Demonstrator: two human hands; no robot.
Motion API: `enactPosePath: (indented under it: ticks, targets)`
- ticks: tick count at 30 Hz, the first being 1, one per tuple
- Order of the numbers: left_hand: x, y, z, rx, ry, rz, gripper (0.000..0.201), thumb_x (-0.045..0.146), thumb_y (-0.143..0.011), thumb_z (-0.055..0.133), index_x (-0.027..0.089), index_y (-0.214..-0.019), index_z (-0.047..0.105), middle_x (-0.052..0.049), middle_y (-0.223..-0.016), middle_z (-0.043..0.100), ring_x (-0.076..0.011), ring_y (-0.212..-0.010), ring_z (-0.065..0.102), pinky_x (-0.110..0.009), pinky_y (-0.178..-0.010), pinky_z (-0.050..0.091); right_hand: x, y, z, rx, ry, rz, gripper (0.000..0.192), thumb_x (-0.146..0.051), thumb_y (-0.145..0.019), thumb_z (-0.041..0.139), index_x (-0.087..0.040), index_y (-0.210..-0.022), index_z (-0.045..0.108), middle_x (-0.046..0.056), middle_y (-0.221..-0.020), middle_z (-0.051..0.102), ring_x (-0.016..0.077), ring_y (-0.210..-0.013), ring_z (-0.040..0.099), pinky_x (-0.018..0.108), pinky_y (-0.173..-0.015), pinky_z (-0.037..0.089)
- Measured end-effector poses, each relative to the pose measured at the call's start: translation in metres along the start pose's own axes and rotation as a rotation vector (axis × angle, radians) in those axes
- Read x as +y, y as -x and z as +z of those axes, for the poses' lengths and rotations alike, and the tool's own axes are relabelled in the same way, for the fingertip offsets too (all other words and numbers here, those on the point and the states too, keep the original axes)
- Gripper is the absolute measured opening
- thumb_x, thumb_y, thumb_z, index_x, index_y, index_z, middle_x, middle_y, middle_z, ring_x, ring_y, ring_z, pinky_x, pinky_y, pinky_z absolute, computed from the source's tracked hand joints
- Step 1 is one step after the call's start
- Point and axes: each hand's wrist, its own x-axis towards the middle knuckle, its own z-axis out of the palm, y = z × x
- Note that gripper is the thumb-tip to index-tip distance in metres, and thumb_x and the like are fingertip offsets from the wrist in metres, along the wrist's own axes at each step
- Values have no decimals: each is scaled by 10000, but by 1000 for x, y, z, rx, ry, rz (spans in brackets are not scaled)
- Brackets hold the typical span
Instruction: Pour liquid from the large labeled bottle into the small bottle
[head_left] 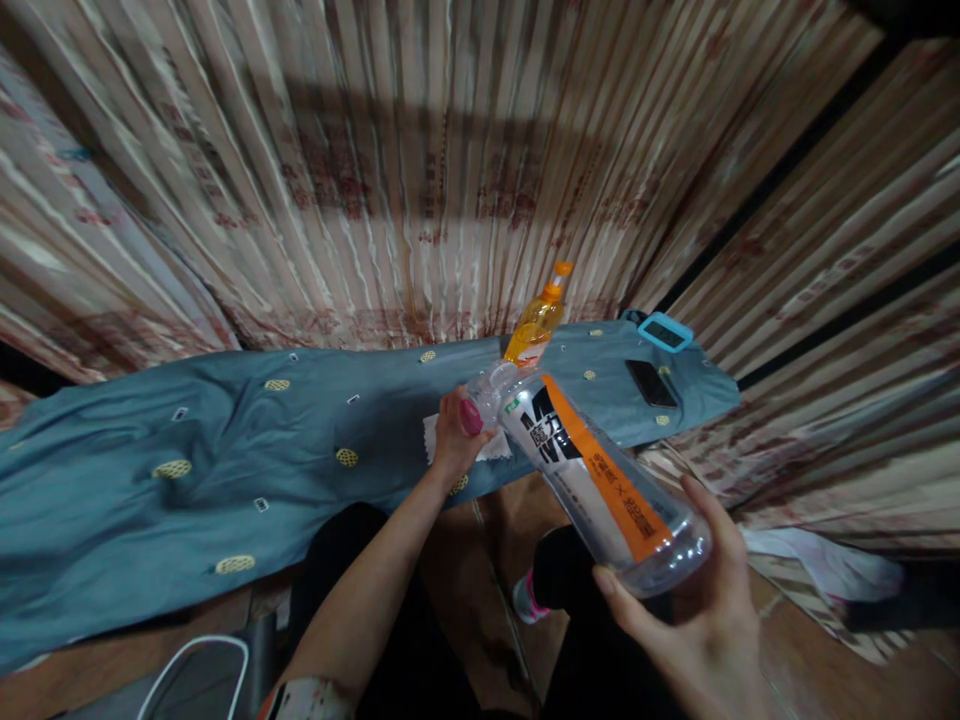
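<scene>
My right hand (697,620) grips a large clear plastic bottle (600,480) near its base. The bottle has a silver, black and orange label and tilts with its neck toward my left hand. Fingers of my left hand (454,440) are wrapped round a small clear container (487,395) with a pink part. The large bottle's neck meets the small container or lies right at it; whether they touch I cannot tell. Under my left hand lies a white cloth or tissue (495,447). Just behind the hands stands a bottle of orange-yellow liquid (536,325) with an orange pump-style cap.
A blue-green patterned cloth (390,400) covers the long narrow surface. On its right end are a dark phone (651,383) and a blue-framed digital clock (665,332). Striped curtains (420,170) hang behind. A white cable (199,642) curves at lower left.
</scene>
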Motion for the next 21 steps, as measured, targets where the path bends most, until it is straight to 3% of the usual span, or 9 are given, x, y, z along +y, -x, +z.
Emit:
enactPosePath:
  ticks: [13, 21]
  targets:
    - [2, 0, -1, -3, 11, -53, 741, 113, -595, 845, 220, -1272, 564, -90, -1260, 632, -326, -1238, 617, -529, -1105, 514, -4, 0, 4, 24, -27, 45, 1042, -548, -675, 890, -286, -1569, 422, 132, -1531, 532, 305, -1238, 646, 395, -877, 615]
    - [0, 0, -1, 1, 15, -16, 716, 123, -619, 824, 238, -1274, 562, -74, -1250, 639, -314, -1212, 625, -515, -1076, 528, 5, 1, -2, -25, -2, -12, 1045, -492, -706, 890, -312, -1598, 376, 112, -1531, 534, 267, -1212, 669, 347, -881, 619]
